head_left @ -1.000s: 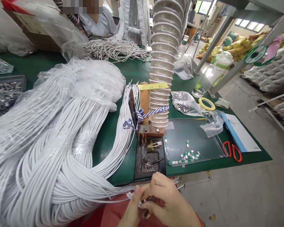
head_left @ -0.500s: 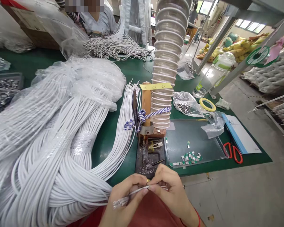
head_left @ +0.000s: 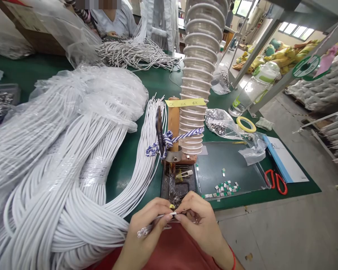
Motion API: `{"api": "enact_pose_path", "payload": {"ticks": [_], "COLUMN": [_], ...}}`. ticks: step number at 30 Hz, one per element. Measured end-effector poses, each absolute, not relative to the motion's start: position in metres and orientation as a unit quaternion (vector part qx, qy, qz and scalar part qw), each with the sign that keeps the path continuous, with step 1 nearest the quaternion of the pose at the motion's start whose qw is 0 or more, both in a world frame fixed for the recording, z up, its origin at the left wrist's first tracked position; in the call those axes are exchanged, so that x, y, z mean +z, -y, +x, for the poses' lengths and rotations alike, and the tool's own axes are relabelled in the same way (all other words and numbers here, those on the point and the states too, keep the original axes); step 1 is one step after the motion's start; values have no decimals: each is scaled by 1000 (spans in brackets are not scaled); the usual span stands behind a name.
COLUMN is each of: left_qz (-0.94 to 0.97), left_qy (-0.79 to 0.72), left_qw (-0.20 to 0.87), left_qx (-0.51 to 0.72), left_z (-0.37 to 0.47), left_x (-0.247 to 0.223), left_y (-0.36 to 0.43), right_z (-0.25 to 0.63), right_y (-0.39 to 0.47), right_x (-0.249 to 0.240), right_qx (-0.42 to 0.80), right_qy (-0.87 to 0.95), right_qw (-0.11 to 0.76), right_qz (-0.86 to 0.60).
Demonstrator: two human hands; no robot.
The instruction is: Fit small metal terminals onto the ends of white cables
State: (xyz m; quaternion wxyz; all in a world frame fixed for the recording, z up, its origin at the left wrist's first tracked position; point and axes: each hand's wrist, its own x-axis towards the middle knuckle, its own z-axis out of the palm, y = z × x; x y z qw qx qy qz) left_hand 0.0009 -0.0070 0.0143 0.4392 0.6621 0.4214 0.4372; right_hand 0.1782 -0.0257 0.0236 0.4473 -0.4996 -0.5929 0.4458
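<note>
Several white cables point(head_left: 143, 231) lie in my left hand point(head_left: 146, 225), their cut ends sticking out on its left side. Its thumb and forefinger pinch one cable near the tip. My right hand point(head_left: 201, 217) meets it fingertip to fingertip, pinching the thin end of that same cable; the exact contact is partly hidden. A small yellow piece point(head_left: 172, 206) shows by the left forefinger. Just beyond the hands stands a soldering iron point(head_left: 174, 123) with a wooden handle, upright over a dark, solder-specked base point(head_left: 166, 187).
Large white cable bundles point(head_left: 98, 168) fill the left side. A clear ribbed hose point(head_left: 198, 75) rises behind the iron. On the right are a tray point(head_left: 214, 157) with small circuit boards point(head_left: 227, 187), red scissors point(head_left: 280, 183), yellow tape point(head_left: 246, 124) and a bottle point(head_left: 255, 88). A person point(head_left: 112, 22) sits opposite.
Both hands have risen slightly, away from my body. The pinched cable's white tip now shows between them, with the right fingers at its very end.
</note>
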Motion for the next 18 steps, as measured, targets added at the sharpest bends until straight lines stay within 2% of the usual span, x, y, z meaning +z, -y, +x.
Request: {"api": "enact_pose_path", "payload": {"ticks": [12, 18], "left_qz": [669, 686], "left_qy": [-420, -378], "left_qw": [436, 463], "left_qx": [432, 415], "left_z": [-2, -1], "left_x": [11, 16], "left_y": [8, 5], "right_z": [183, 174], "right_y": [23, 30], "right_x": [24, 27], "right_qx": [482, 415], "right_qy": [586, 623], "right_qw": [453, 441], "right_qz": [-469, -494]}}
